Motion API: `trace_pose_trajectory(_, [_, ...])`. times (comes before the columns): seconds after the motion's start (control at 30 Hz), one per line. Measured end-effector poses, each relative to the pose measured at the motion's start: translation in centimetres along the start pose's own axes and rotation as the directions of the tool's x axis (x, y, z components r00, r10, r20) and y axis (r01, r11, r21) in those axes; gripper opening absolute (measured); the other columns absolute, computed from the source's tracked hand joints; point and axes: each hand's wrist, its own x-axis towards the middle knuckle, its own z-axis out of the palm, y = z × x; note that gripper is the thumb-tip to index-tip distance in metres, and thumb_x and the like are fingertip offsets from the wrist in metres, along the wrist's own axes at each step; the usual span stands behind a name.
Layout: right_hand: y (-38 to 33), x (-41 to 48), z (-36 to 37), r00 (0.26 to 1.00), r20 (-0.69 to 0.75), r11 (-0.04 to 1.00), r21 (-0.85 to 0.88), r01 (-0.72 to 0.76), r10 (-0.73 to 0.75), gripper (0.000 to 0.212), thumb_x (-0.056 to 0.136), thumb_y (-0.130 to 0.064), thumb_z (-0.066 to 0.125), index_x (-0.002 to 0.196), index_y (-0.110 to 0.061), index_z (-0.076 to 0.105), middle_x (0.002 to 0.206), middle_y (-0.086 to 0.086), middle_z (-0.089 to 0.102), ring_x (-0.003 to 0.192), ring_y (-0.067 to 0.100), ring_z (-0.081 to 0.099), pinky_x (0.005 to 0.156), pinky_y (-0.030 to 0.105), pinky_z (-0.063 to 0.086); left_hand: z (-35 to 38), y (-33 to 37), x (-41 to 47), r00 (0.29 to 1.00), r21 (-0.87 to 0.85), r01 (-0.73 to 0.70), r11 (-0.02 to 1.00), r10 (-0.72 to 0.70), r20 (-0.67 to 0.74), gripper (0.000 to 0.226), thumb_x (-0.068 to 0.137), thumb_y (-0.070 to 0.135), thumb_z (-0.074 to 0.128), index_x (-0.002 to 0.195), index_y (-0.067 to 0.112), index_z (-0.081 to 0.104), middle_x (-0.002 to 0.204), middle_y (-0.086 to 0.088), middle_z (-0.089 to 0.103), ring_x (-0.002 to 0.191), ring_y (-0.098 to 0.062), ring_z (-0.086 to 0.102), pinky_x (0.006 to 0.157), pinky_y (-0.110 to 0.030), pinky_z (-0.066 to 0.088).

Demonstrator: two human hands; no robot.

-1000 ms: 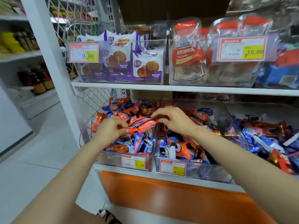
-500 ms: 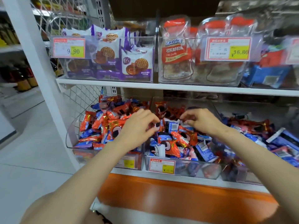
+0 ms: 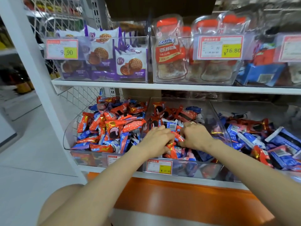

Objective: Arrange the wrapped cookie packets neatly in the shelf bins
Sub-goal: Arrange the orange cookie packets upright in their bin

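On the lower shelf stand three clear bins full of red and blue wrapped cookie packets. Both my hands are down in the front of the middle bin (image 3: 179, 167). My left hand (image 3: 157, 141) curls its fingers round red packets (image 3: 171, 150) at the bin's front. Close beside it, my right hand (image 3: 194, 136) grips red packets (image 3: 178, 137) too, knuckles up. The left bin (image 3: 68, 132) is heaped with packets (image 3: 112, 126). The right bin (image 3: 291, 174) holds mostly blue packets (image 3: 249, 141).
The upper shelf (image 3: 162, 87) carries clear bins of purple cookie bags (image 3: 130, 62) and red-capped clear packs (image 3: 171, 54) with price tags. A white upright post (image 3: 32, 70) stands left. An orange base panel (image 3: 179, 198) runs below the shelf. The aisle floor lies left.
Both hands have moved from the left bin's edge into the middle bin and lowered to its front, closing together on red packets. The camera has shifted slightly left and down.
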Motion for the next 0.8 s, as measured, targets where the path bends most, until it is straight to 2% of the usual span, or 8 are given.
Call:
trace_pose_trajectory(0.13, [0.9, 0.0, -1.5, 0.994, -0.019, 0.975, 0.2, -0.098, 0.104, 0.039, 0.078, -0.047, 0.065, 0.106, -0.02, 0.065, 0.113, 0.003, 0.061, 0.107, 0.023, 0.056, 0.083, 0.03, 0.042, -1.3, 0.4, -0.8, 0.971, -0.191, 0.037, 0.981, -0.081, -0.225, 0.028, 0.081, 0.034, 0.068, 0.097, 0.014, 0.055, 0.081, 0.016, 0.04, 0.087, -0.011, 0.039, 0.07, -0.026, 0.025])
trace_pose_trajectory(0.2, [1.4, 0.1, -2.8, 0.986, -0.06, 0.913, 0.39, -0.118, 0.153, 0.034, 0.079, -0.044, 0.069, 0.105, -0.024, 0.066, 0.108, -0.001, 0.066, 0.102, 0.021, 0.06, 0.078, 0.031, 0.043, -2.7, 0.1, -1.3, 0.893, -0.37, 0.062, 0.927, -0.217, -0.393, 0.028, 0.079, 0.032, 0.07, 0.097, 0.015, 0.058, 0.08, 0.018, 0.039, 0.082, -0.008, 0.043, 0.068, -0.025, 0.033])
trace_pose_trajectory(0.3, [0.9, 0.6, -4.3, 0.965, -0.163, 0.781, 0.622, -0.062, 0.206, 0.035, 0.077, -0.036, 0.073, 0.108, -0.02, 0.068, 0.103, 0.001, 0.069, 0.097, 0.021, 0.062, 0.076, 0.031, 0.045, -4.4, -1.9, -2.6, 0.759, -0.517, 0.058, 0.854, -0.374, -0.533, 0.027, 0.076, 0.025, 0.073, 0.097, 0.014, 0.061, 0.085, 0.005, 0.056, 0.074, -0.008, 0.051, 0.067, -0.022, 0.04])
trace_pose_trajectory(0.4, [-0.7, 2.2, -5.2, 0.941, -0.257, 0.733, 0.68, 0.013, 0.221, 0.041, 0.08, -0.034, 0.072, 0.117, -0.018, 0.064, 0.11, 0.005, 0.068, 0.102, 0.024, 0.062, 0.083, 0.033, 0.047, -5.5, -4.5, -4.1, 0.687, -0.509, 0.131, 0.851, -0.448, -0.572, 0.027, 0.076, 0.025, 0.074, 0.097, 0.014, 0.061, 0.077, 0.004, 0.059, 0.066, -0.007, 0.05, 0.06, -0.021, 0.038])
trace_pose_trajectory(0.5, [-2.7, 4.4, -5.8, 0.933, -0.319, 0.713, 0.693, 0.108, 0.169, 0.039, 0.08, -0.032, 0.073, 0.115, -0.018, 0.062, 0.111, 0.004, 0.067, 0.103, 0.023, 0.06, 0.084, 0.032, 0.047, -6.0, -7.0, -5.2, 0.611, -0.424, 0.296, 0.856, -0.511, -0.605, 0.024, 0.077, 0.028, 0.074, 0.093, 0.018, 0.06, 0.066, 0.012, 0.05, 0.059, -0.002, 0.046, 0.055, -0.014, 0.031])
trace_pose_trajectory(0.63, [-5.7, 7.0, -6.2, 0.903, -0.405, 0.686, 0.699, 0.202, 0.147, 0.032, 0.081, -0.021, 0.072, 0.108, -0.009, 0.061, 0.107, 0.007, 0.065, 0.1, 0.024, 0.059, 0.082, 0.027, 0.043, -5.6, -9.8, -5.7, 0.51, -0.379, 0.482, 0.79, -0.604, -0.612, 0.017, 0.082, 0.031, 0.069, 0.091, 0.019, 0.06, 0.077, 0.003, 0.062, 0.073, -0.019, 0.058, 0.064, -0.034, 0.045])
trace_pose_trajectory(0.7, [-6.6, 7.8, -6.2, 0.909, -0.405, 0.722, 0.658, 0.212, 0.102, 0.031, 0.086, -0.017, 0.065, 0.116, -0.009, 0.06, 0.116, 0.01, 0.062, 0.106, 0.027, 0.058, 0.089, 0.03, 0.043, -5.0, -11.1, -6.0, 0.572, -0.352, 0.507, 0.787, -0.612, -0.546, 0.014, 0.087, 0.032, 0.063, 0.094, 0.021, 0.064, 0.087, 0.0, 0.066, 0.082, -0.02, 0.061, 0.069, -0.035, 0.047])
trace_pose_trajectory(0.8, [-7.1, 8.1, -6.1, 0.971, -0.21, 0.812, 0.543, 0.214, -0.115, 0.032, 0.094, -0.013, 0.05, 0.124, -0.016, 0.06, 0.131, 0.007, 0.057, 0.115, 0.024, 0.054, 0.095, 0.026, 0.039, -4.1, -12.4, -6.7, 0.739, -0.215, 0.541, 0.813, -0.582, -0.341, 0.028, 0.094, 0.035, 0.051, 0.112, 0.019, 0.066, 0.106, -0.009, 0.067, 0.107, -0.026, 0.054, 0.088, -0.037, 0.039])
